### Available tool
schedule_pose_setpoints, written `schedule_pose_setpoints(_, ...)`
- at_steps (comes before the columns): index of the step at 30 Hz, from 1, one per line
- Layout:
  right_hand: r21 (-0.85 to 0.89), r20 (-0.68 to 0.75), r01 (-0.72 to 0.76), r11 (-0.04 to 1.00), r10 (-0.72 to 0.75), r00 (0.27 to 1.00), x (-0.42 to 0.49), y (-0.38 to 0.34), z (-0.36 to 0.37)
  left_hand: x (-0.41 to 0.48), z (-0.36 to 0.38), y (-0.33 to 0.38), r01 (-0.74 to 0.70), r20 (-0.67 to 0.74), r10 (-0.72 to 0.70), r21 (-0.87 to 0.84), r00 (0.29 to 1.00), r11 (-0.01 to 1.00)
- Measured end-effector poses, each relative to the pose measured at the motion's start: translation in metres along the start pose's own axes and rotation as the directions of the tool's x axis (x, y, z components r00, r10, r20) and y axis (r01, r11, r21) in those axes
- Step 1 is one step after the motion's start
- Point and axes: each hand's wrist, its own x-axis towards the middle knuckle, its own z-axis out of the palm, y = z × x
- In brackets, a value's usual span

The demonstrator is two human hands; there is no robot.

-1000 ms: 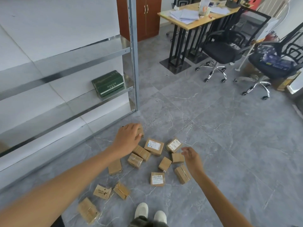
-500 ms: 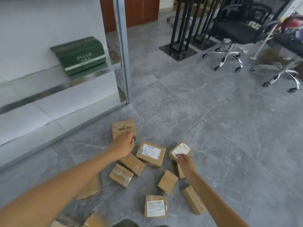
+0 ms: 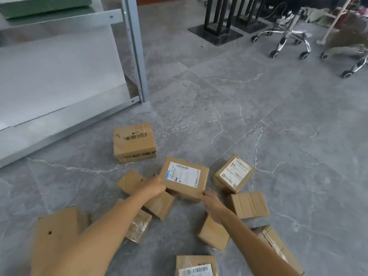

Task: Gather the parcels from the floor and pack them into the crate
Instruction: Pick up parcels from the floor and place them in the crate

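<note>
Several small brown cardboard parcels lie scattered on the grey tiled floor. A parcel with a white shipping label [image 3: 184, 179] sits in the middle of them. My left hand [image 3: 154, 186] grips its left edge and my right hand [image 3: 212, 202] grips its near right corner. A larger printed parcel [image 3: 134, 142] stands behind, near the shelf. Another labelled parcel [image 3: 234, 173] lies to the right, with a plain one [image 3: 249, 205] in front of it. No crate is in view.
A metal shelf rack [image 3: 135, 48] stands at the left with a green box [image 3: 39, 5] on an upper shelf. Black desk legs [image 3: 217, 20] and wheeled office chair bases [image 3: 286, 36] stand at the back right. Open floor stretches to the right.
The view has dropped closer to the floor. My left hand left the printed parcel and both hands moved onto the labelled middle parcel, one at each side.
</note>
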Motion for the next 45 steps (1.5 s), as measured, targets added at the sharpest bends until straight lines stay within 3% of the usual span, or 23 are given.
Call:
schedule_pose_setpoints(7,0.039,-0.146,0.109,0.993,-0.102,0.984,-0.064,-0.045,-0.006,-0.061,-0.04,0.019,-0.138,-0.095,0.114,-0.316,0.989,0.939)
schedule_pose_setpoints(15,0.229,-0.316,0.314,0.921,-0.235,0.919,-0.268,-0.215,-0.015,-0.259,-0.215,0.096,-0.252,-0.241,0.134,-0.568,0.961,0.784)
schedule_pose_setpoints(20,0.224,-0.327,0.412,0.883,-0.33,0.886,-0.42,-0.342,-0.01,-0.408,-0.333,0.132,-0.286,-0.312,0.122,-0.559,0.942,0.778)
schedule_pose_setpoints(26,0.254,-0.296,0.483,0.838,-0.408,0.864,-0.597,-0.462,-0.004,-0.605,-0.466,0.156,-0.359,-0.36,0.15,-0.632,0.921,0.687)
schedule_pose_setpoints(31,0.232,-0.268,0.612,0.756,-0.555,0.788,-0.709,-0.533,0.01,-0.735,-0.539,0.156,-0.464,-0.451,0.193,-0.628,0.871,0.625)
schedule_pose_setpoints(36,0.226,-0.234,0.734,0.64,-0.696,0.679,-0.779,-0.57,0.031,-0.815,-0.57,0.152,-0.615,-0.64,0.178,-0.565,0.747,0.55)
schedule_pose_setpoints(41,0.318,-0.164,0.74,0.592,-0.735,0.658,-0.83,-0.569,0.045,-0.871,-0.571,0.141,-0.744,-0.786,0.17,-0.459,0.595,0.485)
schedule_pose_setpoints(45,0.377,-0.081,0.707,0.598,-0.739,0.668,-0.863,-0.552,0.049,-0.907,-0.56,0.136,-0.776,-0.782,0.181,-0.502,0.596,0.382)
